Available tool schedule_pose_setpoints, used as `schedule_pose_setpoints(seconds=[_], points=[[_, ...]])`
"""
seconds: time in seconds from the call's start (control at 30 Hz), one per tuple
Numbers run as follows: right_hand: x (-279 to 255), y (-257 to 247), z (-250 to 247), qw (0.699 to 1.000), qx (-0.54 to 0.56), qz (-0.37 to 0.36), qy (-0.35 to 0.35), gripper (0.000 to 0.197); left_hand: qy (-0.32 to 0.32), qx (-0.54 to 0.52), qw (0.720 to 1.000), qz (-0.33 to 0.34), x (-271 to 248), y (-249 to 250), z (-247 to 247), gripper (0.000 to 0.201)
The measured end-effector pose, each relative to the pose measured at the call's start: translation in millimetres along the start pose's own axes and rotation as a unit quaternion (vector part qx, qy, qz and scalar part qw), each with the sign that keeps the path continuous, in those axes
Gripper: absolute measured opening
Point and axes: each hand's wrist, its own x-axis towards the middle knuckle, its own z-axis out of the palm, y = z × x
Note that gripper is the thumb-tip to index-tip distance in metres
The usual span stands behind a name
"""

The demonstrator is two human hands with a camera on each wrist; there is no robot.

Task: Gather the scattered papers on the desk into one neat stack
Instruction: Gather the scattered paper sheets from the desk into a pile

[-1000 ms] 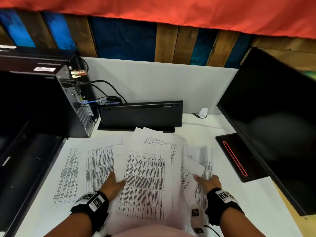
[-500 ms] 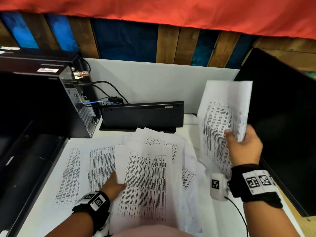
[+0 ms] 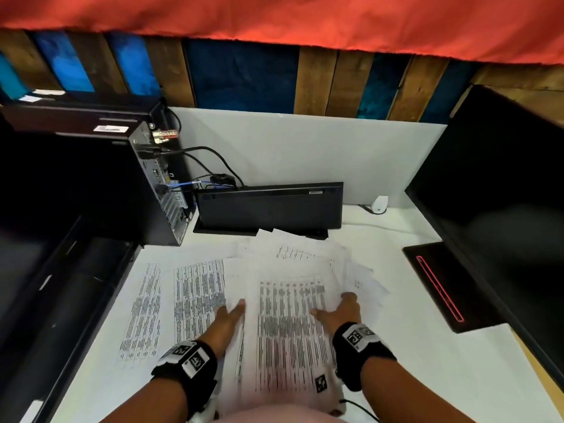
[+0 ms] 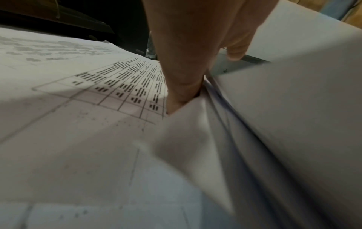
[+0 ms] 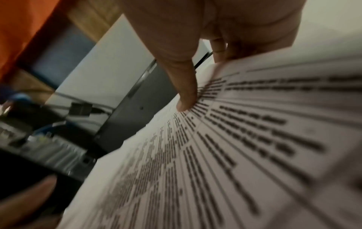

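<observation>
1. Two hands are on the printed papers [image 3: 287,325] at the near middle of the white bench [image 3: 427,361].
2. The left hand [image 3: 227,320] lies at the left edge of the top sheet. In the left wrist view its fingers [image 4: 182,80] run under the lifted paper edge with the thumb above; the grip pinches that edge.
3. The right hand [image 3: 341,312] sits at the right edge of the same sheet. In the right wrist view the thumb [image 5: 186,93] presses on the printed face and the fingers [image 5: 219,46] curl beneath; the grip pinches the sheet.
4. The top sheet is motion-blurred and overlaps a fanned, uneven pile reaching toward the back of the bench.
5. Two further printed sheets [image 3: 171,306] lie flat to the left of the pile, side by side, partly covered by it.
6. More sheets [image 3: 363,279] splay out to the right of the pile.
7. A black keyboard [image 3: 268,209] stands on edge against the rear white partition [image 3: 305,148], just behind the pile.
8. A black computer tower [image 3: 146,184] with cables stands at the rear left.
9. A black monitor [image 3: 503,209] fills the right side; its base [image 3: 448,285] rests on the bench, apart from the papers.
</observation>
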Motion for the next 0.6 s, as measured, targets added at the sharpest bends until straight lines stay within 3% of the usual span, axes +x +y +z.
schedule_pose_setpoints(seconds=[0.07,0.13,0.23,0.33,0.47,0.6], points=[[1.8,6.2,12.5,0.997,-0.052,-0.022,-0.052,0.085,-0.002,0.05,0.999,0.014,2.5,-6.8,-2.7,0.102],[2.5,8.5,14.4,0.996,-0.065,-0.026,-0.053,0.072,0.012,0.112,0.993,0.036,3.2,-14.4,-5.7,0.102],[4.8,12.2,-1.5,0.987,-0.129,0.05,0.078,0.074,0.068,0.135,0.988,0.044,3.9,-18.7,-10.0,0.09],[5.4,23.0,-18.8,0.976,-0.094,0.146,0.13,0.083,0.111,0.127,0.985,0.037,11.3,-17.3,-24.2,0.082],[10.6,35.0,-26.6,0.981,0.017,0.174,0.087,0.079,0.144,0.115,0.983,0.021,15.4,-19.8,-39.7,0.08],[11.2,37.8,-30.0,0.988,0.037,0.152,0.019,0.049,0.13,0.099,0.986,0.021,15.3,-25.2,-46.9,0.083]])
